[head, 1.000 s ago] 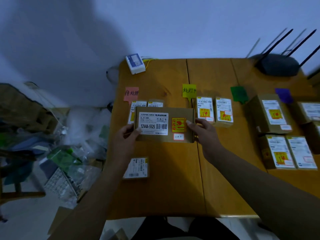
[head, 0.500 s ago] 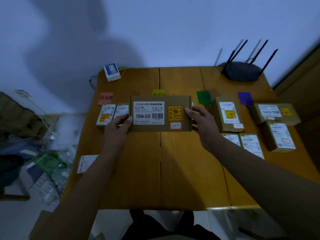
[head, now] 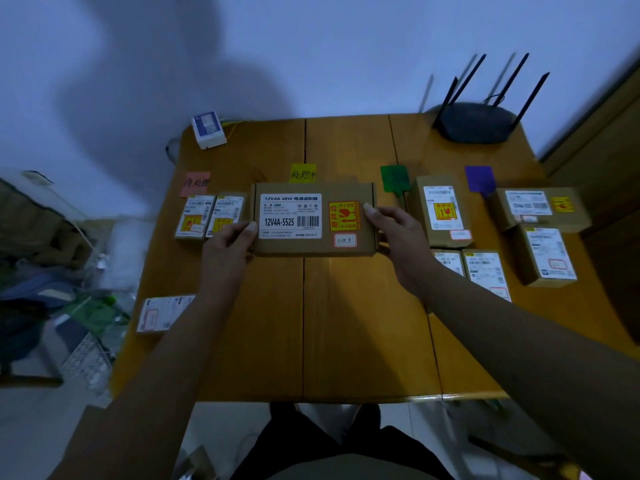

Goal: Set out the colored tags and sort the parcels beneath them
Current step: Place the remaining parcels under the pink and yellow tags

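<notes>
I hold a flat brown cardboard parcel (head: 313,220) with a white "12V4A-5525" label by its two short ends, my left hand (head: 230,242) on its left end and my right hand (head: 394,230) on its right. It sits just below the yellow tag (head: 303,173). A pink tag (head: 195,183) lies at the left with two small parcels (head: 207,216) under it. A green tag (head: 394,178) and a purple tag (head: 479,178) lie to the right, with several brown parcels (head: 441,211) beneath them.
One small white-labelled parcel (head: 162,311) lies alone near the wooden table's (head: 346,323) left edge. A black router (head: 478,121) with antennas stands at the back right, a small white box (head: 207,129) at the back left. Clutter fills the floor at the left.
The parcel in both hands has moved away from me and to the right, to just under the yellow tag, covering the two small parcels there. My head has turned right.
</notes>
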Available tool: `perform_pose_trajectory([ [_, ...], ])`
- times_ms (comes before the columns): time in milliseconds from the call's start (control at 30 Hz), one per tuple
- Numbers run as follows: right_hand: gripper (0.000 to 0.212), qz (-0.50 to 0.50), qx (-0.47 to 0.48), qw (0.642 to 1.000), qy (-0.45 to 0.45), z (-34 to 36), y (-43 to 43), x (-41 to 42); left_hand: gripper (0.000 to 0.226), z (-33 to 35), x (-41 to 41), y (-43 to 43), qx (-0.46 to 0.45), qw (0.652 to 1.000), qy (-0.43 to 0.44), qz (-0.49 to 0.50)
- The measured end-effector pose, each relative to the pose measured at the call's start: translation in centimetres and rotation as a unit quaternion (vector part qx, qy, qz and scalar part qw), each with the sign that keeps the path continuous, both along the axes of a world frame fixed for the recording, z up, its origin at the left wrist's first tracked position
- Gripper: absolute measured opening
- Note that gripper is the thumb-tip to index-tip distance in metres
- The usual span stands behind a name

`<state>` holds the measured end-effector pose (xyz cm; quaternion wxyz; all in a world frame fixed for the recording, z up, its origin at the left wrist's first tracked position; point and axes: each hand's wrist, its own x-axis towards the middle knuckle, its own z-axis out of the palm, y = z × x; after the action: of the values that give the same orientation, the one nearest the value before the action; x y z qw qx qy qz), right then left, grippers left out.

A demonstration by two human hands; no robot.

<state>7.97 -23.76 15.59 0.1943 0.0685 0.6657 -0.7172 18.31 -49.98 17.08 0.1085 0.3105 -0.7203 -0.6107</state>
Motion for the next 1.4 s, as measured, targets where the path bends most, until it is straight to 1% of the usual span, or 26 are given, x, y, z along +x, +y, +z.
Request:
perform_pose_trajectory([
  [67,0.046,0.001,0.014,1.0,-0.014,-1.0,0.3,0.1,0.021,-1.2,0.0,0.1,-0.004,1.0,-0.011,0.005],
  [167,0.03,0.002,0.045,0.998,-0.045,-3.8,0.9,0.7,0.034,-3.9,-0.1,0.6,-0.017,0.999,-0.046,-0.002],
  [200,0.029,0.005,0.059,0.996,-0.064,-4.9,1.0,1.0,0.036,-5.0,-0.2,0.8,-0.019,0.998,-0.062,-0.01],
  [333,0.039,0.02,0.125,0.979,-0.16,-9.4,0.9,1.4,0.036,-9.5,-0.8,1.6,0.0,0.99,-0.135,-0.042],
  [400,0.043,0.022,0.149,0.972,-0.18,-11.4,0.9,1.2,0.039,-11.6,-1.5,1.8,0.003,0.983,-0.174,-0.059],
  [467,0.043,0.016,0.163,0.97,-0.182,-13.0,0.7,0.9,0.042,-13.3,-2.3,2.0,0.009,0.976,-0.203,-0.073],
  [633,0.047,0.021,0.194,0.966,-0.171,-15.1,0.7,-1.2,0.051,-16.0,-4.3,2.1,0.044,0.973,-0.212,-0.08],
  [733,0.037,0.024,0.191,0.969,-0.153,-15.4,0.8,-2.0,0.051,-17.0,-5.1,2.1,0.065,0.974,-0.207,-0.071],
  [800,0.035,0.011,0.199,0.968,-0.15,-15.6,0.8,-2.5,0.052,-17.5,-5.5,2.2,0.068,0.974,-0.204,-0.073],
  [967,0.039,-0.001,0.199,0.969,-0.147,-15.7,0.7,-3.0,0.054,-17.8,-6.2,2.0,0.084,0.974,-0.192,-0.083],
  [1033,0.044,-0.015,0.205,0.968,-0.146,-15.5,0.6,-3.0,0.054,-17.5,-6.3,2.0,0.082,0.975,-0.186,-0.09],
  [1067,0.05,-0.025,0.227,0.964,-0.137,-15.3,0.6,-2.9,0.053,-17.2,-6.2,2.0,0.07,0.976,-0.184,-0.092],
  [1133,0.058,-0.033,0.326,0.943,-0.065,-14.8,0.2,-2.4,0.048,-16.5,-5.7,1.5,0.013,0.979,-0.187,-0.081],
  [1167,0.057,-0.038,0.366,0.93,-0.01,-14.3,-0.2,-2.0,0.044,-16.2,-5.2,0.9,-0.017,0.98,-0.188,-0.069],
  [1200,0.054,-0.044,0.384,0.921,0.043,-13.7,-1.0,-1.5,0.041,-15.7,-4.7,0.3,-0.039,0.98,-0.187,-0.054],
  [1233,0.049,-0.042,0.379,0.921,0.079,-13.1,-2.1,-1.1,0.038,-15.3,-4.1,-0.6,-0.053,0.98,-0.186,-0.039],
  [1300,0.041,0.003,0.33,0.938,0.104,-11.8,-5.1,-0.3,0.034,-14.2,-2.7,-2.7,-0.058,0.983,-0.172,-0.014],
  [1367,0.037,0.074,0.271,0.956,0.084,-10.6,-8.7,0.6,0.033,-13.3,-1.2,-4.8,-0.037,0.987,-0.154,-0.011],
  [1400,0.036,0.11,0.249,0.96,0.069,-10.0,-10.6,1.2,0.032,-12.9,-0.5,-5.7,-0.023,0.989,-0.147,-0.012],
])
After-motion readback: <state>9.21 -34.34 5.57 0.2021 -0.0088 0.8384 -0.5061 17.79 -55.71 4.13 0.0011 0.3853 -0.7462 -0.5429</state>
